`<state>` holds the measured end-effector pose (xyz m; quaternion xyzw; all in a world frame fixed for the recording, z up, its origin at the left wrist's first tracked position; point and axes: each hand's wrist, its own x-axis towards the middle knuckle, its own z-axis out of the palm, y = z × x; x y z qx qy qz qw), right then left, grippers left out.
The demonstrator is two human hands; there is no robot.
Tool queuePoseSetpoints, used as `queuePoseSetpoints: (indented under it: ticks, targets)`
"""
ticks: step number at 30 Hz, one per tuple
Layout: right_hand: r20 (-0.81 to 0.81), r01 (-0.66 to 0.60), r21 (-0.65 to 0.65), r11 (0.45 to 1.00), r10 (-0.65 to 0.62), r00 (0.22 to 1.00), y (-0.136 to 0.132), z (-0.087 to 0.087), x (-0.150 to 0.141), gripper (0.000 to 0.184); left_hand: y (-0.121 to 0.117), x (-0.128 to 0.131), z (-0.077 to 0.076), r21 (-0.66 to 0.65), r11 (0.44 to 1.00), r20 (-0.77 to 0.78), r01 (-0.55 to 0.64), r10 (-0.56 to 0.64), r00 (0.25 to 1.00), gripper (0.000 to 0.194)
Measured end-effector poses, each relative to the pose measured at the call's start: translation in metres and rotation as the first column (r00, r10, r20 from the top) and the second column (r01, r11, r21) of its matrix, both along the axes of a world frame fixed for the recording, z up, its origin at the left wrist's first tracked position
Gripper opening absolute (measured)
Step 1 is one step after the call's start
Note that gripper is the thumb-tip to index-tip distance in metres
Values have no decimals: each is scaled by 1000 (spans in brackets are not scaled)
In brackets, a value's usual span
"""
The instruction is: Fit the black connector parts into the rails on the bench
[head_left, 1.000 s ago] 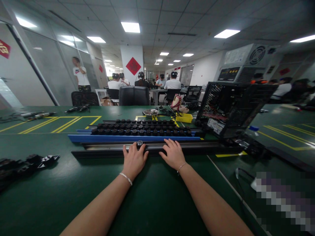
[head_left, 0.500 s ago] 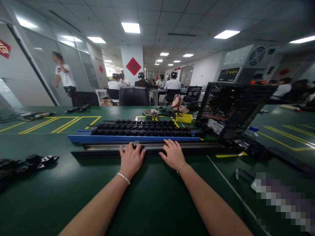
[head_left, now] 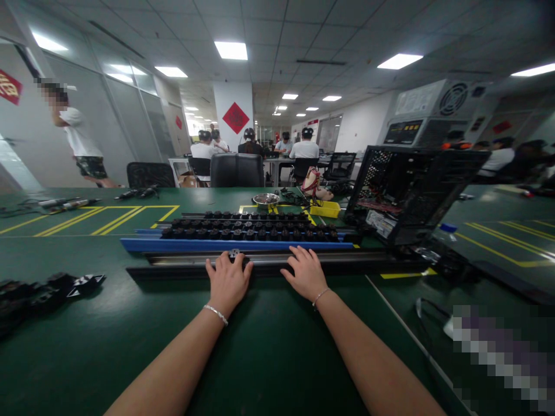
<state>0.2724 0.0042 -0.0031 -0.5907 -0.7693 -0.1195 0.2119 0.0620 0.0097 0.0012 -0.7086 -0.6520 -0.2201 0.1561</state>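
At the left grip (head_left: 228, 284), the fingertips partly hide a small part (head_left: 234, 253) on the black rail (head_left: 266, 268); whether they pinch it is unclear. The right grip (head_left: 306, 274) is released, fingers spread on the rail. Just beyond both, a blue rail (head_left: 173, 246) fronts dark, indistinct rollers (head_left: 249, 233) on the tabletop (head_left: 277, 346).

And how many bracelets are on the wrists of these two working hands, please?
2. A pale bracelet is around the wrist of the left hand; a thinner bracelet is around the wrist of the right hand.
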Motion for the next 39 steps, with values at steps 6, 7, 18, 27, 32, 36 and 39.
queuePoseSetpoints:
  ticks: [6, 7, 18, 27, 32, 36, 39]
  targets:
    - [-1, -3, 0, 1000, 3, 1000, 0, 0, 0, 28, 2, -3, 1, -19, 999, 26, -27, 28, 999, 47]
    - [-2, -3, 1, 1000, 3, 1000, 0, 0, 0, 28, 2, -4, 1, -24, 999, 28, -30, 31, 999, 47]
    - [-1, 2, 1, 1000, -2, 1000, 0, 1, -1, 27, 2, -8, 4, -17, 998, 1, -68, 68, 998, 47]
    - [0, 3, 11, 1000, -3, 1000, 0, 0, -1, 27, 5, -14, 4, -16, 996, 16, -90, 91, 996, 46]
    - [0, 4, 10, 1000, -4, 1000, 0, 1, -1, 27, 7, -16, 5, -27, 996, 29, -86, 86, 996, 46]
    - [-5, 2, 0, 1000, -2, 1000, -1, 1, 0, 28, 12, -22, 6, -18, 995, 79, -101, 102, 992, 43]
    - [-5, 6, 0, 1000, -6, 1000, -1, 1, -1, 28, 16, -28, 7, -18, 990, 141, -138, 139, 980, 44]
